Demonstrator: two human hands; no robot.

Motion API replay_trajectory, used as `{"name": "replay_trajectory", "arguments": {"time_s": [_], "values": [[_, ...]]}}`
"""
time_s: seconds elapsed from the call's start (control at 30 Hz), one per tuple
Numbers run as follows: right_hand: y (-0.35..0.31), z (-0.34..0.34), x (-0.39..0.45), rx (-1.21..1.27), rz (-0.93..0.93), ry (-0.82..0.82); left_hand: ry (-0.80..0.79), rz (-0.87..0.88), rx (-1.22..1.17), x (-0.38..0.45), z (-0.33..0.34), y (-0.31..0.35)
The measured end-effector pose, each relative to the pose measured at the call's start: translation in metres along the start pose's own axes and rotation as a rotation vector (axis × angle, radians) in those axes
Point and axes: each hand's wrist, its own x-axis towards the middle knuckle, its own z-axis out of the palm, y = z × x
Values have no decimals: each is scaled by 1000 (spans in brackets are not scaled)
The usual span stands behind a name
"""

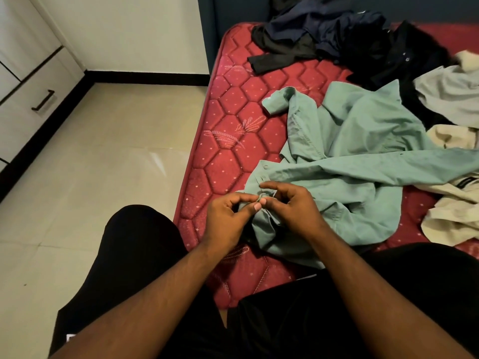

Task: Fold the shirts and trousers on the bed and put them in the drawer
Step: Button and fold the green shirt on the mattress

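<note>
Left hand (228, 216) and right hand (293, 208) both pinching front edge of crumpled pale green cotton shirt (350, 156), lying on red quilted mattress (233, 120); fingers (259, 202) curled tight on fabric. Risk: edge slips from pinch, shirt bunches, fold goes crooked

Dim warm indoor light, soft shadows; faint floor (155, 156) glare; wide-angle edge bending

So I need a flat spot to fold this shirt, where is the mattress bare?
Bare mattress runs along the left edge, between the green shirt and the floor, up to the dark clothes. The right side is crowded: grey and cream garments overlap there.
</note>
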Motion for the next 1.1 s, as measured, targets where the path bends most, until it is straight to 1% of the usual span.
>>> {"name": "replay_trajectory", "arguments": {"time_s": [0.07,0.17,0.23,0.33,0.43,0.53,0.63,0.7,0.77,0.93,1.1], "values": [[-1,-3,0,-139,-81,-63,-21,-9,1,-2,-2,-2],[-1,-4,-2,-303,-217,-53,-41,-2,44,-4,-4,-3],[1,-1,-4,-357,-251,-55,-10,-5,67,-4,-3,-3],[2,7,-7,-430,-246,-30,72,-18,74,-4,1,-7],[0,9,-5,-366,-234,25,128,-49,6,-3,1,-8],[-1,6,-3,-212,-156,23,88,1,19,-2,-5,-3],[0,4,-3,-121,-121,27,44,173,202,-1,-10,-1],[0,4,-5,-70,-117,46,48,346,373,0,-12,-3],[0,3,-6,-53,-115,39,52,449,472,0,-12,-7],[-4,3,-7,-80,-116,38,87,447,476,-2,-9,-5],[-2,11,-8,-175,-159,62,156,322,412,-4,-3,-2]]}}
